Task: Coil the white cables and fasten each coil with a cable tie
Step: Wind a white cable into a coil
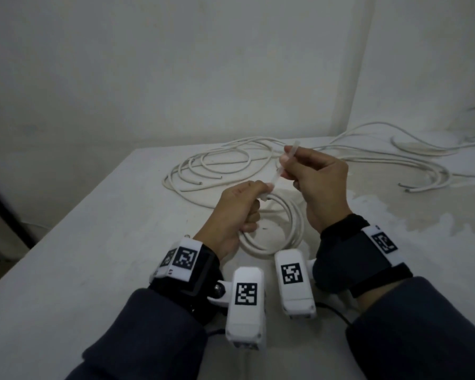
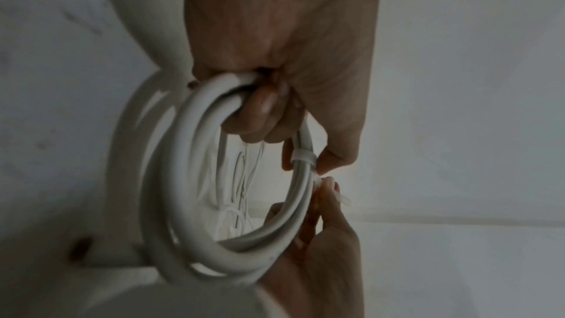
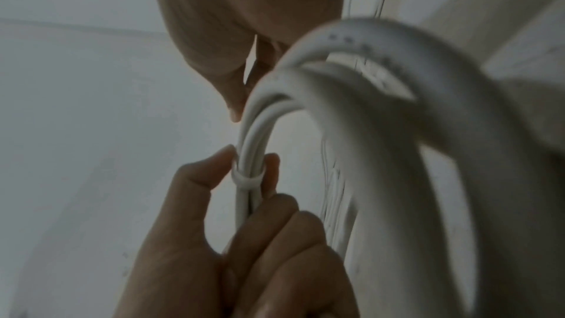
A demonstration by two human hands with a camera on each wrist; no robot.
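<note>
Left hand (image 1: 236, 212) is gripping the coil (image 1: 280, 231), right hand (image 1: 321, 182) at 1 o'clock pinching the tie (image 1: 281, 171) tail.

The light is dim, flat and greyish in all three views, with no glare. In the head view, soft shadows lie on the matte white tabletop (image 1: 99, 242), and the straight wall corner bows near the frame edges. Both wrist views are darker and grainy. The thick white coiled cable (image 3: 397, 110) smears with blur close to the right wrist lens; the palest glow sits behind the coil.
</note>
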